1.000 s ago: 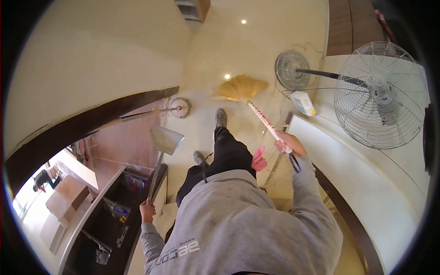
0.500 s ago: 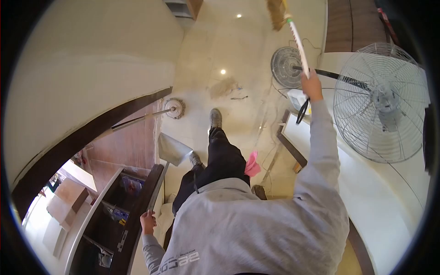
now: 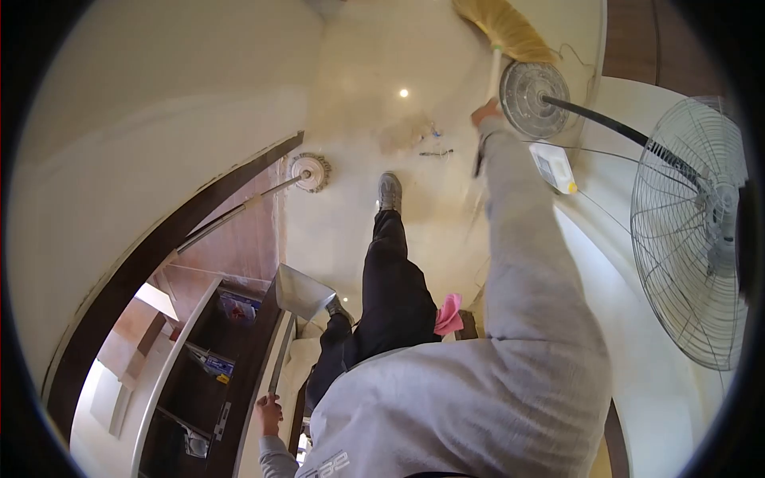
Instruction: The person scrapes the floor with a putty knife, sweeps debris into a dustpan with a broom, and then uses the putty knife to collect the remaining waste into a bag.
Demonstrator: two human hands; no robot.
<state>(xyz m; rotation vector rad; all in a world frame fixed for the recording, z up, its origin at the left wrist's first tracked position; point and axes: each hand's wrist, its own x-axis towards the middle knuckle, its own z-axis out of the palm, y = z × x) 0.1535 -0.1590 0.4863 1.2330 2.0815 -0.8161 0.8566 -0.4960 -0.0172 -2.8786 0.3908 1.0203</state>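
My right hand point(image 3: 486, 113) is wrapped round the white handle of a soft grass broom point(image 3: 506, 33), arm stretched forward. The broom's yellow bristles fan out on the floor beyond the fan's base. My left hand point(image 3: 268, 413), low at my side, grips the long handle of a metal dustpan point(image 3: 301, 292). The pan hangs beside my rear shoe. Ahead of my front shoe lies a patch of brownish dust point(image 3: 402, 131), with small blue scraps point(image 3: 434, 130) and a dark thin strip point(image 3: 436, 152) near it.
A pedestal fan point(image 3: 689, 231) stands at the right on a dusty round base point(image 3: 535, 99); a white container point(image 3: 554, 167) lies close by, among cables. At left, a round mop point(image 3: 309, 173) leans near a dark-edged wall and open shelves point(image 3: 207, 374). A pink cloth point(image 3: 449, 315) hangs at my waist.
My right hand has swung the broom left and forward, and its bristles now spread wide. The dustpan stays in my left hand. My view has shifted slightly.
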